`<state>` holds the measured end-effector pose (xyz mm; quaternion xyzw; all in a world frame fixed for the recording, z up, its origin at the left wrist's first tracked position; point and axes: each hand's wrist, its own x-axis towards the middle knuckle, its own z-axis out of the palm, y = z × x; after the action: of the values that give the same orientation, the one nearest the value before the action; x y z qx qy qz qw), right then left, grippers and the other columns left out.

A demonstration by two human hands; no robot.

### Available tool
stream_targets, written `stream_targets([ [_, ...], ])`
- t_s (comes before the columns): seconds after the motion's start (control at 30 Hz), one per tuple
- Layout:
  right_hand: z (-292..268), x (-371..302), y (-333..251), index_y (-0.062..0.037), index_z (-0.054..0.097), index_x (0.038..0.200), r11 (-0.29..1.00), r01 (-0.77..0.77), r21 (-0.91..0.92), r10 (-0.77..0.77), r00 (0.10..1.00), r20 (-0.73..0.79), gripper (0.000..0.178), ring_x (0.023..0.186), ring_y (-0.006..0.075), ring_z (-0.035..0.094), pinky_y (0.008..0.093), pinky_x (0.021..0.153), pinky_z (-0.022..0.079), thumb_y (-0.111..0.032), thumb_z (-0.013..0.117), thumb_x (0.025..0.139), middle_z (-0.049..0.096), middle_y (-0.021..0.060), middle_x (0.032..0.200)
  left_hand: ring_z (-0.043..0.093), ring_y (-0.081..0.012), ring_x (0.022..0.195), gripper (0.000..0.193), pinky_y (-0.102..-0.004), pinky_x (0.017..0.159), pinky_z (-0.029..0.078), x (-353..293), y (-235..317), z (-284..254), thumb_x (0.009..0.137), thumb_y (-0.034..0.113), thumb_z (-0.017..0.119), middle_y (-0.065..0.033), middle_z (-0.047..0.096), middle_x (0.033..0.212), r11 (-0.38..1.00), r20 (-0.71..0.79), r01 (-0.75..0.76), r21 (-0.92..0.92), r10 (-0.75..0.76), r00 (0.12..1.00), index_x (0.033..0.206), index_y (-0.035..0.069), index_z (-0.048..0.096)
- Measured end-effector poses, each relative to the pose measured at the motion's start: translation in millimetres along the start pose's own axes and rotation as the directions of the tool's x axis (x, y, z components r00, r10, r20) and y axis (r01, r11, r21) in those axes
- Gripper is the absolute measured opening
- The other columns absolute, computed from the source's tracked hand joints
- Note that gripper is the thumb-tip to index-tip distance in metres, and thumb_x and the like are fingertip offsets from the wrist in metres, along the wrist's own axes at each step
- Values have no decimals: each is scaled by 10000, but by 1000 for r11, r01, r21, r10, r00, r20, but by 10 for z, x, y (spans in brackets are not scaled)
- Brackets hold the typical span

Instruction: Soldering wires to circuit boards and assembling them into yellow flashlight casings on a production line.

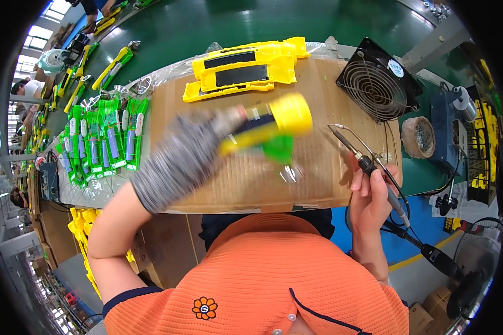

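The left hand (193, 137) gripped a yellow casing (282, 117), seemingly with a blurred green part (278, 147); the right hand (372, 195) held a soldering iron (366, 164).

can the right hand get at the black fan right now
Probably yes: the fan stands beyond the right hand at the edge of the cardboard, and nothing bulky seems in the way. But that hand holds a soldering iron, so gripping the fan would likely mean setting the iron down first.
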<state>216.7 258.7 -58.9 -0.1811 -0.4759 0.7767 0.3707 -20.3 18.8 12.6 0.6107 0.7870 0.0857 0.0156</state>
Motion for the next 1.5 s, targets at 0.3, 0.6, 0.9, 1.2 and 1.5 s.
stream_targets([
  [0.3, 84, -47, -41, -43, 433, 921, 999, 37, 0, -37, 999, -12, 131, 579, 155, 491, 299, 604, 443, -46, 560, 951, 469, 66, 683, 602, -405, 1143, 546, -440, 985, 488, 1129, -2364, 15, 911, 257, 673, -235, 624, 1215, 923, -156, 324, 207, -295, 943, 1389, 102, 459],
  [0.6, -51, -50, -28, -52, 424, 935, 1000, 4, 9, -4, 1000, -10, 138, 568, 143, 478, 296, 593, 449, -56, 561, 950, 495, 71, 715, 659, -311, 946, 206, -390, 842, 526, 1072, -1189, -100, 848, 205, 755, -118, 694, 913, 984, -239, -177, 37, 180, 954, 1008, 85, 708],
  [0.9, 51, 15, -38, -93, 426, 894, 997, -62, -36, 62, 998, -5, 143, 590, 123, 468, 509, 1083, 445, -102, 542, 978, 388, 3, 620, 645, -324, 871, 118, -428, 803, 518, 747, -775, 12, 894, 152, 665, -135, 656, 912, 999, -469, 29, -18, -34, 883, 962, 57, 686],
  [1.2, -73, -37, -25, -84, 462, 901, 999, 0, 36, 2, 999, -36, 124, 570, 107, 460, 522, 1083, 441, -109, 555, 979, 399, 9, 610, 629, -302, 866, 150, -442, 801, 493, -59, -131, 117, 902, 237, 637, -93, 646, 876, 985, -382, 155, -72, -171, 908, 938, 92, 644],
  [1.5, -48, -29, -13, -77, 461, 899, 999, -20, -26, 20, 1000, 3, 125, 571, 113, 460, 510, 1083, 439, -108, 549, 983, 400, 6, 612, 649, -301, 949, 372, -441, 823, 513, -895, -669, 239, 812, 314, 717, -136, 657, 1002, 427, -420, 806, 411, -695, 583, 1095, 79, 664],
])
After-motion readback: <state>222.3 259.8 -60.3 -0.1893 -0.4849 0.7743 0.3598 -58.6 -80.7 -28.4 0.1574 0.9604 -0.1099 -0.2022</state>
